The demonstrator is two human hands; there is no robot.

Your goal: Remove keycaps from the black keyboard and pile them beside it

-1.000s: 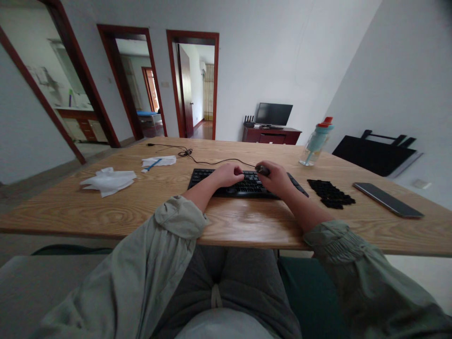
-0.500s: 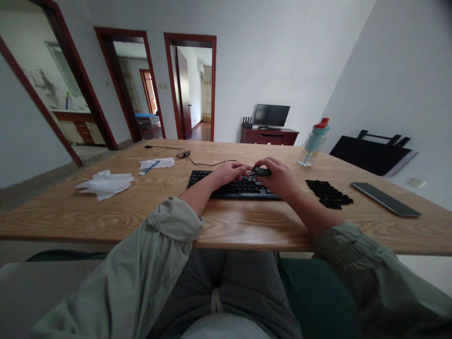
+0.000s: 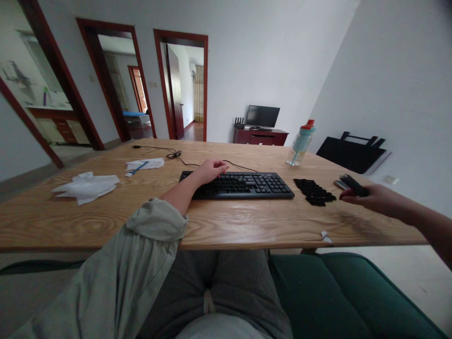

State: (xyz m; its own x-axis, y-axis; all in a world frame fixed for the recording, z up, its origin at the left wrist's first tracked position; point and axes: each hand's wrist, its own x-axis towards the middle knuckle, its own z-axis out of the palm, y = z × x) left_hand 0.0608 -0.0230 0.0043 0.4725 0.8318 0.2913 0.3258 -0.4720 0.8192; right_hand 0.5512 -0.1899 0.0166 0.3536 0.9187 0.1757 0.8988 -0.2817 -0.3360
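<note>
Black rectangular keyboard (image 3: 270,184) with thin black cable (image 3: 174,154) behind, flat on a light wood-grain table (image 3: 134,221). Over its left half, left hand (image 3: 210,171), digits curled; impossible to make out whether pinching anything. Well to the right, beyond a flat cluster of small black key-like pieces (image 3: 313,191), right hand (image 3: 372,197) above the table, clasping a dark, elongated handheld tool (image 3: 356,185).

Worn at head height, behind and above the near edge of the keyboard (image 3: 254,184). Facing forward and down, with the keyboard just below centre at moderate range. Wide enough to take in the lap (image 3: 231,275) close up, nearer than the keyboard, and the monitor (image 3: 262,116) and wall (image 3: 254,61) far beyond it.
</note>
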